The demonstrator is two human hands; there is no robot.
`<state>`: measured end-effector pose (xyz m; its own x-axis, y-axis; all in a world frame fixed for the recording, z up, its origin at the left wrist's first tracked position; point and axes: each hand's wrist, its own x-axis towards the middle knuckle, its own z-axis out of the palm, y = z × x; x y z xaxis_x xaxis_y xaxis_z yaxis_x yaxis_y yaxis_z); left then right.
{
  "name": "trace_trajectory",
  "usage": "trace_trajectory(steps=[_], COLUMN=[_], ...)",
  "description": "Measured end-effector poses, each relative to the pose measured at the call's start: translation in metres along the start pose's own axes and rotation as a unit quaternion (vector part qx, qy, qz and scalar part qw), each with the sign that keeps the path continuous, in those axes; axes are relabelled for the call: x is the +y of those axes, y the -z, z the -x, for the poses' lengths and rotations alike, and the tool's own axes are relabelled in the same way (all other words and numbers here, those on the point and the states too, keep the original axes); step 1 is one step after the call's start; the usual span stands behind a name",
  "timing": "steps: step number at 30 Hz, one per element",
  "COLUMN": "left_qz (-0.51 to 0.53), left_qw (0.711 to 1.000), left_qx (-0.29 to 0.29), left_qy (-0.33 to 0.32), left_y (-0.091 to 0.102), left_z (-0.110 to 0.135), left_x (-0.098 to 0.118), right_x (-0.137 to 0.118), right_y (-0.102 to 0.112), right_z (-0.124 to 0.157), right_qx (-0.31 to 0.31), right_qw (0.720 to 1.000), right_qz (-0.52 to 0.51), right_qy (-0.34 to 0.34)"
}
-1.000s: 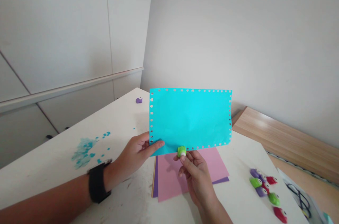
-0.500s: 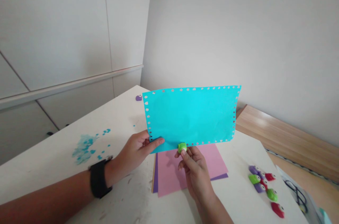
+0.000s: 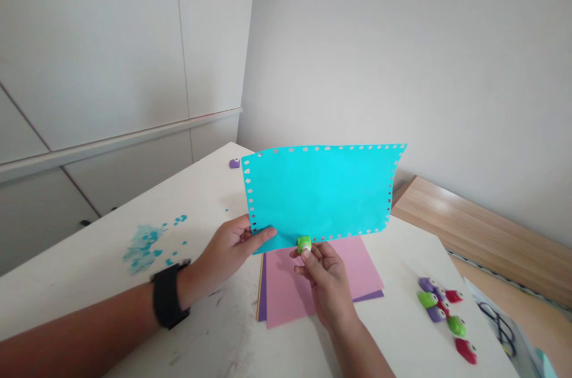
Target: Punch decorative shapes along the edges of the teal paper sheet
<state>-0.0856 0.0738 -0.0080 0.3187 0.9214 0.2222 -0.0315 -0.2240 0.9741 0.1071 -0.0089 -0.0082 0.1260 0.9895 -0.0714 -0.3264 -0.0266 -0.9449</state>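
A sheet of turquoise paper (image 3: 322, 190) is held up above the table, with small punched shapes along its top, both sides and part of its bottom edge. My left hand (image 3: 243, 241) pinches its lower left corner, thumb in front, the other fingers partly hidden behind. In my right hand (image 3: 328, 273) is a green craft punch (image 3: 304, 243), gripped with the thumb on its white button. The punch sits on the paper's bottom edge, right of my left thumb. Beneath lies pink paper (image 3: 290, 300) on top of purple paper (image 3: 263, 294).
Several purple, green and red craft punches (image 3: 440, 309) lie at the table's right side. A lone purple punch (image 3: 235, 163) stands near the far corner. Turquoise paper bits (image 3: 145, 247) are scattered at the left. Beyond the right edge is a wooden bench (image 3: 473, 229).
The green punch has shifted slightly left along the bottom edge with my right hand. The paper's lower right corner has swung a little left and up.
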Motion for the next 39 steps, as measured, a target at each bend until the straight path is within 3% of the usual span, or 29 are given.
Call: trace_trajectory(steps=[7,13,16,18,22,26,29,35,37,39], left_qz=[0.017,0.125,0.161,0.18,0.2,0.202,0.199,0.209,0.203,0.187], left_qw=[0.999,0.989,0.98,0.976,0.967,0.963,0.963,0.966,0.97,0.972], left_qx=[0.04,0.073,0.098,0.113,0.15,0.175,0.179,0.146,0.128,0.134], left_qy=[-0.007,0.039,0.056,0.057,0.05,0.04,0.033,0.031,0.035,0.047], left_y=[0.004,0.013,0.02,0.025,0.033,0.036,0.038,0.038,0.036,0.034], left_z=[-0.007,-0.013,-0.016,-0.018,-0.022,-0.022,-0.022,-0.022,-0.021,-0.021], left_x=[0.0,0.0,0.005,0.008,0.014,0.015,0.014,0.012,0.01,0.008], right_x=[-0.006,-0.014,-0.019,-0.02,-0.012,0.004,0.017,0.017,0.003,-0.018], right_y=[-0.001,0.019,0.029,0.029,0.02,0.004,-0.009,-0.016,-0.002,0.024], right_z=[0.0,-0.013,-0.029,-0.043,-0.086,-0.127,-0.143,-0.135,-0.126,-0.113], right_qx=[-0.051,0.009,0.02,0.007,0.005,0.027,0.035,0.058,0.085,0.129], right_qw=[0.998,0.998,0.999,0.995,0.938,0.896,0.869,0.841,0.833,0.82], right_qz=[-0.022,-0.053,0.005,0.097,0.343,0.432,0.474,0.504,0.511,0.522], right_qy=[-0.016,-0.025,-0.041,-0.036,0.047,0.099,0.136,0.187,0.194,0.196])
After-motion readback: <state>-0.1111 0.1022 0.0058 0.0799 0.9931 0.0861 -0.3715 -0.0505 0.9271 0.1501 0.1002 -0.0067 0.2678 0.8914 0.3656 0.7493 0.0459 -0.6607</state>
